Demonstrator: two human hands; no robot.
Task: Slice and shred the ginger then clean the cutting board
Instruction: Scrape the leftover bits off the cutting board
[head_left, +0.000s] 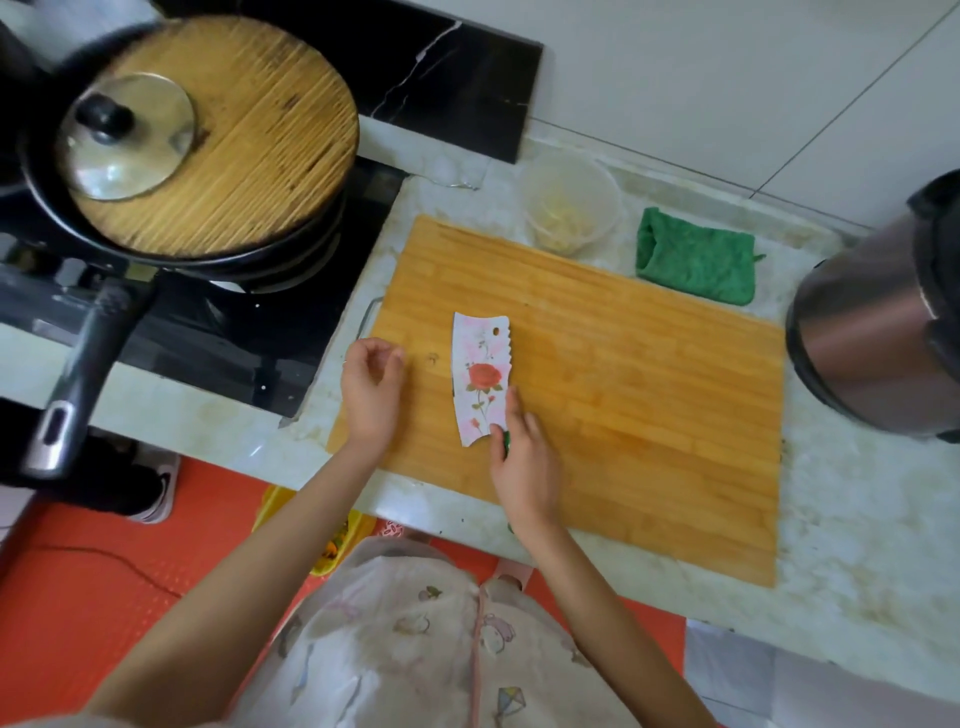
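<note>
A wooden cutting board (649, 395) lies on the marble counter. A knife (480, 374) with a white blade printed with a red rose lies flat on the board's left part. My right hand (522, 452) grips its green handle, the index finger along the blade's edge. My left hand (371, 389) hovers over the board's left edge with fingers loosely curled, holding nothing. A clear plastic bowl (571, 208) with pale ginger shreds stands behind the board. A folded green cloth (698, 257) lies to the bowl's right. A tiny speck sits on the board beside the blade.
A black pan (67, 332) with a round wooden lid and a small glass lid (127, 137) on it sits on the stove at left, its handle pointing toward me. A metallic rice cooker (878, 332) stands at the right. Orange floor mat below.
</note>
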